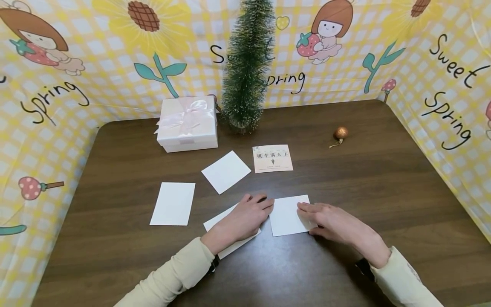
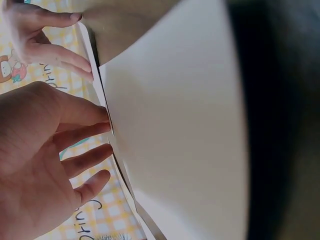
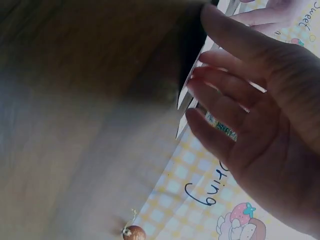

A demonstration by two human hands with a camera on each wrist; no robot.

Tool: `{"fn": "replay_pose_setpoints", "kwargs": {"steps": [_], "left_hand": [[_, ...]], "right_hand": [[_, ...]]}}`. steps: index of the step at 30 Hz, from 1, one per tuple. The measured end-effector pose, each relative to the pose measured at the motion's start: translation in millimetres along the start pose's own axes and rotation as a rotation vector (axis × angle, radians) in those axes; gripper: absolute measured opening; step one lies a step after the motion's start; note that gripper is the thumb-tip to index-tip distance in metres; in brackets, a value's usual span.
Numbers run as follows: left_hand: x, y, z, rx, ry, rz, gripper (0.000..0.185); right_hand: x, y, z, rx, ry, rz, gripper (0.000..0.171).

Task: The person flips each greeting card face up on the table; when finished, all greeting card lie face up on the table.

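In the head view a blank white card (image 1: 287, 221) lies on the table in front of both hands. My right hand (image 1: 337, 221) rests its fingers on the card's right part, with the thumb by its lower right edge. From the right wrist view, the right fingers (image 3: 220, 95) look fairly straight and slightly spread. My left hand (image 1: 245, 217) reaches over a second white card (image 1: 238, 247), partly hiding it. Its fingertips are at the first card's left edge. In the left wrist view the left fingers (image 2: 90, 160) are loosely bent, with tips against the card edges.
Two more white cards (image 1: 226, 172) (image 1: 173, 204) lie to the left. Beyond the hands is a pink printed card (image 1: 272, 158). A white gift box (image 1: 188, 125) with a ribbon and a small green tree (image 1: 247, 68) stand at the back. A copper bauble (image 1: 340, 133) lies back right.
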State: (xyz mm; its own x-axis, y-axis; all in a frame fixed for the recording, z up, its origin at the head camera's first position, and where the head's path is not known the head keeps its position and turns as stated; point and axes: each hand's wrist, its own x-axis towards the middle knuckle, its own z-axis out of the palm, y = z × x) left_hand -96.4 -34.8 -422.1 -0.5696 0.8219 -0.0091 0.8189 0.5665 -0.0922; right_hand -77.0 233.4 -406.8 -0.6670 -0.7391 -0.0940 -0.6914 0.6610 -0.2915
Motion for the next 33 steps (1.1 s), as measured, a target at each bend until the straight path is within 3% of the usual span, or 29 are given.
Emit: {"fn": "replay_pose_setpoints", "kwargs": {"steps": [6, 12, 15, 18, 20, 23, 28, 30, 33], "left_hand": [[0.5, -3.8, 0.7, -0.088, 0.026, 0.010, 0.030], [7.0, -10.9, 1.4, -0.263, 0.023, -0.034, 0.028], [11.6, -12.7, 1.6, -0.332, 0.101, -0.078, 0.025], [15.0, -14.0, 0.4, -0.432, 0.244, -0.138, 0.016], [15.4, -15.5, -1.0, -0.532, 0.340, -0.175, 0.010], [14.3, -18.6, -3.7, -0.687, 0.426, -0.221, 0.006], [9.0, -24.1, -7.9, -0.957, 0.457, -0.313, 0.016], [7.3, -25.7, -9.1, -1.018, 0.470, -0.351, 0.018], [6.1, -27.5, -10.0, -1.049, 0.480, -0.386, 0.017]], "right_hand": [[-7.4, 2.6, -9.7, -0.048, 0.077, -0.068, 0.032], [-5.7, 10.2, -15.9, -0.129, 0.337, -0.175, 0.037], [0.3, 13.1, -19.4, -0.164, 0.454, -0.188, 0.044], [7.8, 15.2, -24.2, -0.157, 0.508, -0.168, 0.047], [13.5, 16.1, -27.2, -0.115, 0.527, -0.138, 0.044], [21.9, 16.2, -30.5, 0.002, 0.558, -0.071, 0.037], [36.4, 16.1, -27.3, 0.318, 0.628, 0.086, 0.045], [42.5, 16.4, -23.1, 0.446, 0.655, 0.135, 0.047], [50.1, 15.6, -17.0, 0.578, 0.673, 0.184, 0.032]]}}
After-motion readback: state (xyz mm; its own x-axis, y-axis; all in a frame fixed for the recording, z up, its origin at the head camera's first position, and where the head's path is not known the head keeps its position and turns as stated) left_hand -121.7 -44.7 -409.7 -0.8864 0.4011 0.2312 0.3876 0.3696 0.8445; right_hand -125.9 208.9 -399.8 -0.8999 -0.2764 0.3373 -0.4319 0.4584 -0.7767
